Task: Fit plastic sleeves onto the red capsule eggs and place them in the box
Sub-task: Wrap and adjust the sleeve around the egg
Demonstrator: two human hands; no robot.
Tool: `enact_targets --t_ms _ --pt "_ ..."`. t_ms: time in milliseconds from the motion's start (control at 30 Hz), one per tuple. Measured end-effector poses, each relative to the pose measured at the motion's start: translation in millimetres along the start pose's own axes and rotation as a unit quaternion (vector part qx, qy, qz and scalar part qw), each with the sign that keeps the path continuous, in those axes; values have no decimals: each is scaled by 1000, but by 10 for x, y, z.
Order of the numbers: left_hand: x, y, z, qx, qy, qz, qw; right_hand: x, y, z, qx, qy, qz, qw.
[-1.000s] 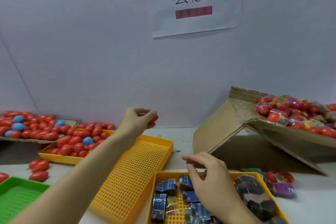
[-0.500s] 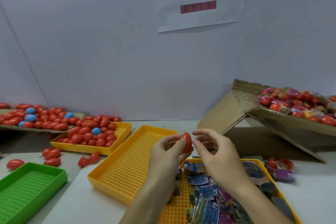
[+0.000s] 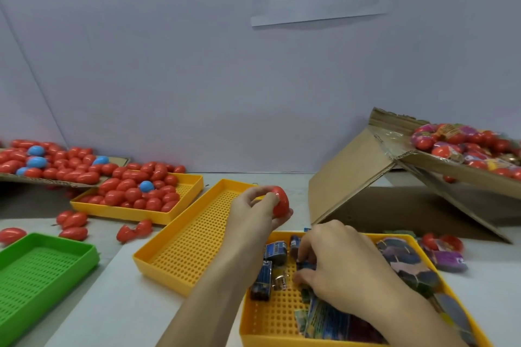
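My left hand [image 3: 255,213] holds a bare red capsule egg [image 3: 280,201] up over the middle of the table, fingers curled round it. Lower down, my right hand [image 3: 335,265] reaches into the near yellow tray [image 3: 270,315] of plastic sleeves and pinches a blue sleeve [image 3: 306,265] with its fingertips. Other blue sleeves [image 3: 265,276] lie loose in that tray. The tilted cardboard box [image 3: 352,175] at the right carries sleeved eggs [image 3: 465,146] on top.
An empty yellow perforated tray [image 3: 194,236] lies under my left forearm. A yellow tray of red eggs [image 3: 138,194] and a cardboard sheet with more eggs [image 3: 50,163] are at the left. A green tray [image 3: 42,267] sits near left. Loose eggs [image 3: 73,222] lie on the table.
My right hand dropped from beside the egg down into the sleeve tray and took a blue sleeve. My left hand keeps the egg raised in about the same place.
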State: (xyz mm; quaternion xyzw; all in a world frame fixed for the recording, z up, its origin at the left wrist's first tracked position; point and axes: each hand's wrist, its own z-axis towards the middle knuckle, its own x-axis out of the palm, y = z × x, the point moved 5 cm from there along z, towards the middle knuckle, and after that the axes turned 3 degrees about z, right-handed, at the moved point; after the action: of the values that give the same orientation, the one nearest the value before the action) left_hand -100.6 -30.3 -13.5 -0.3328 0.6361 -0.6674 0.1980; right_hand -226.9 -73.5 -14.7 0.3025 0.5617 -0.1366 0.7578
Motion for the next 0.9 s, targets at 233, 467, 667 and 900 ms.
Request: enact_targets --t_ms 233,467,667,900 --pt "7 1 -21 -3 -1 18 1000 -8 40 -5 -13 -1 -15 1000" --pt "25 -17 -39 -14 5 1 1000 17 -5 39 8 4 19 1000" --pt "24 -9 -39 -18 12 -10 1000 1 -95 47 37 15 83 996" --pt "1 5 0 -28 5 -29 999 -84 -312 79 69 17 219 973"
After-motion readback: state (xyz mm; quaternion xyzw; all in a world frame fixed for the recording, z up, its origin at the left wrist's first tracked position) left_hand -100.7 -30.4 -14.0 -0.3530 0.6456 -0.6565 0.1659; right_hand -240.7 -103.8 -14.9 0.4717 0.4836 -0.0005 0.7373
